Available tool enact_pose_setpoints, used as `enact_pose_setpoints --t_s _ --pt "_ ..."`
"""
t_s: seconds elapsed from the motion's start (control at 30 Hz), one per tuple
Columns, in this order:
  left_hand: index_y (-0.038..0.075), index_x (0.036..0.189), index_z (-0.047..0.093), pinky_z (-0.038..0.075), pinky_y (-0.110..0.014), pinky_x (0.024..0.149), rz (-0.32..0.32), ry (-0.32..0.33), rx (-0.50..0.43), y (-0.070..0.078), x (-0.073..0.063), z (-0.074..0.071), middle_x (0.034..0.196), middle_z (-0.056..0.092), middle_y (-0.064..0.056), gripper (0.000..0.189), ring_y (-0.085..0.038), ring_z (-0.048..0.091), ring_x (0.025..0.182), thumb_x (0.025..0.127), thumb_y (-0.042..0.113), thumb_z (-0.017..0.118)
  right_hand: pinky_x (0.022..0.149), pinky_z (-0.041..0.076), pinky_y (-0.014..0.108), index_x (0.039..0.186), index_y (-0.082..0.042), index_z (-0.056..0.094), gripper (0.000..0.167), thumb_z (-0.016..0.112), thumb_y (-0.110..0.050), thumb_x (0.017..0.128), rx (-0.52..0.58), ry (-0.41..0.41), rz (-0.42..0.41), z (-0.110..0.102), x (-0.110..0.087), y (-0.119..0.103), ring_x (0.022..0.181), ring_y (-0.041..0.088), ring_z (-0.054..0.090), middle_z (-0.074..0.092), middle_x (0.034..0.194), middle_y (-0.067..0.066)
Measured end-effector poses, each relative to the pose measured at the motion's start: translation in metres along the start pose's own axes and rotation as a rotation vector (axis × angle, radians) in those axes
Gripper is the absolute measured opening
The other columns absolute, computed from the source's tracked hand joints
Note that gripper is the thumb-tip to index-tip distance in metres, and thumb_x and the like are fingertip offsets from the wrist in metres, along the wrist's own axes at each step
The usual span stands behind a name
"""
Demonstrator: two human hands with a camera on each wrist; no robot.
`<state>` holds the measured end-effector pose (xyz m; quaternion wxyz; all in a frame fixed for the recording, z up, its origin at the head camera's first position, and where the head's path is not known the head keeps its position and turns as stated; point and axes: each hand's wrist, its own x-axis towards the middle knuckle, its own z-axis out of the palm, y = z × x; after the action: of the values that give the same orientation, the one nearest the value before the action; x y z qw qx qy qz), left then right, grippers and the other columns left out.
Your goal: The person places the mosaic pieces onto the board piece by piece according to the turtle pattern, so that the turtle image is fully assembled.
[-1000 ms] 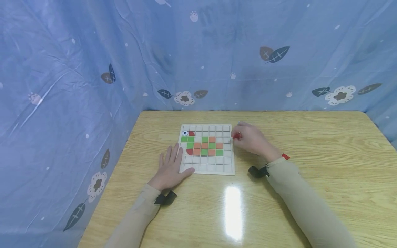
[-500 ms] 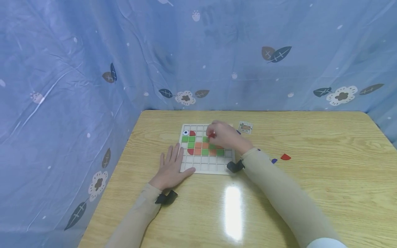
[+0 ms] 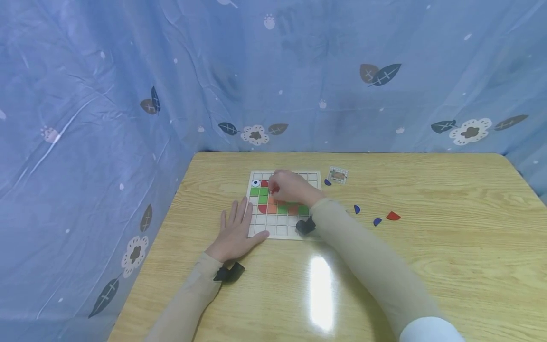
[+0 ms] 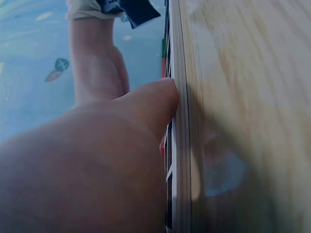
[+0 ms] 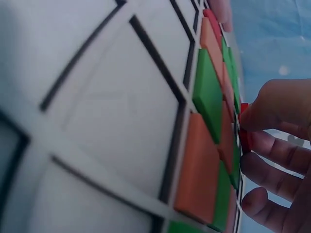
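A white grid board (image 3: 285, 232) lies on the table, with green, orange and red tiles set in its cells and a round eye piece (image 3: 255, 183) at upper left. My right hand (image 3: 290, 186) is over the upper part of the board and pinches a small red tile (image 5: 245, 127) between thumb and fingers. In the right wrist view the red tile is right at the row of green (image 5: 208, 94) and orange tiles (image 5: 197, 170). My left hand (image 3: 232, 235) rests with spread, straight fingers on the board's left edge, its thumb (image 4: 155, 99) at the near edge.
Right of the board lie several blue half-round pieces (image 3: 357, 209) and a red quarter-round piece (image 3: 393, 216). A small picture card (image 3: 338, 175) is at the board's upper right. Blue patterned cloth (image 3: 299, 95) hangs behind and left of the wooden table (image 3: 448, 237).
My right hand has moved left from beside the board to over its upper cells, carrying the red tile. The loose pieces and card at right have come into view. My left hand stays put.
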<state>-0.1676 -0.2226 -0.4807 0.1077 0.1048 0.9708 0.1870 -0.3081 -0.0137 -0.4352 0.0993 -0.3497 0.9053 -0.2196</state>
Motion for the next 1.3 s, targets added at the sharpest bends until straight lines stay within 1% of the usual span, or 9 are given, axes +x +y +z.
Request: enact_pose_setpoints --t_s 0.07,0.23,0.47,0.6,0.7,0.87,1.03,1.17,1.3 --pt "0.009 0.168 -0.001 -0.008 -0.068 0.124 0.0 -0.001 0.001 0.0 0.0 0.0 0.176 -0.014 -0.008 0.103 -0.034 -0.017 0.161 0.1 0.073 0.043 0.083 0.053 0.034 0.097 -0.014 0.075 0.005 0.074 -0.013 0.092 -0.004 -0.008 0.005 0.002 0.002 0.0 0.09 0.02 0.058 0.065 0.103 0.002" --pt "0.009 0.168 0.0 -0.008 -0.068 0.124 0.002 0.003 0.009 -0.001 0.001 0.001 0.176 -0.014 -0.007 0.104 -0.034 -0.017 0.161 0.099 0.074 0.042 0.086 0.053 0.034 0.097 -0.013 0.075 0.007 0.073 -0.01 0.092 0.002 -0.014 0.019 0.004 0.005 0.0 0.093 0.02 0.058 0.067 0.105 0.003" --pt "0.009 0.168 -0.001 -0.008 -0.067 0.125 0.001 0.0 0.012 0.0 0.001 0.001 0.176 -0.015 -0.007 0.104 -0.034 -0.017 0.161 0.099 0.075 0.042 0.087 0.057 0.031 0.086 -0.015 0.081 0.013 0.072 -0.007 0.092 0.014 -0.004 0.035 0.005 0.007 0.0 0.095 0.017 0.064 0.073 0.101 0.001" --pt "0.008 0.168 -0.002 -0.008 -0.067 0.124 0.003 -0.002 0.014 0.0 0.001 0.001 0.176 -0.015 -0.008 0.104 -0.035 -0.017 0.161 0.1 0.074 0.042 0.091 0.058 0.032 0.089 -0.014 0.083 0.015 0.071 -0.008 0.096 0.019 0.01 0.042 0.006 0.004 -0.002 0.098 0.017 0.065 0.072 0.102 0.002" --pt "0.008 0.167 -0.001 -0.008 -0.068 0.124 0.003 0.0 0.012 0.0 0.0 0.0 0.176 -0.014 -0.009 0.105 -0.035 -0.016 0.161 0.099 0.073 0.043 0.092 0.058 0.033 0.093 -0.012 0.084 0.017 0.069 -0.005 0.096 0.013 0.027 0.014 0.007 0.002 -0.003 0.1 0.018 0.067 0.074 0.103 0.003" --pt "0.007 0.168 0.0 -0.007 -0.068 0.124 0.002 0.007 0.018 -0.002 0.001 0.002 0.176 -0.013 -0.01 0.104 -0.036 -0.015 0.162 0.099 0.074 0.042 0.093 0.059 0.033 0.094 -0.009 0.084 0.018 0.068 0.0 0.095 -0.003 0.052 -0.037 0.007 0.002 -0.005 0.102 0.021 0.071 0.077 0.103 0.005" --pt "0.005 0.168 0.004 -0.006 -0.07 0.123 0.012 0.025 0.005 -0.003 0.001 0.002 0.176 -0.01 -0.012 0.104 -0.038 -0.012 0.162 0.1 0.072 0.044 0.092 0.059 0.031 0.101 -0.008 0.084 0.019 0.067 0.0 0.096 -0.021 0.062 -0.072 0.01 0.004 -0.004 0.101 0.022 0.073 0.078 0.103 0.006" --pt "0.007 0.168 0.002 -0.007 -0.069 0.124 0.01 0.015 -0.001 -0.002 0.0 0.001 0.176 -0.012 -0.01 0.104 -0.037 -0.014 0.162 0.099 0.073 0.044 0.094 0.059 0.032 0.102 -0.008 0.083 0.019 0.067 -0.001 0.095 -0.016 0.085 -0.087 0.012 0.002 -0.001 0.101 0.021 0.072 0.077 0.103 0.006" --pt "0.008 0.168 -0.001 -0.008 -0.068 0.124 0.008 0.006 0.0 -0.001 0.0 0.0 0.176 -0.014 -0.009 0.105 -0.035 -0.016 0.161 0.099 0.073 0.045 0.098 0.056 0.036 0.103 -0.01 0.082 0.016 0.07 -0.005 0.095 0.008 0.109 -0.081 0.012 -0.005 0.0 0.103 0.021 0.07 0.076 0.105 0.004"
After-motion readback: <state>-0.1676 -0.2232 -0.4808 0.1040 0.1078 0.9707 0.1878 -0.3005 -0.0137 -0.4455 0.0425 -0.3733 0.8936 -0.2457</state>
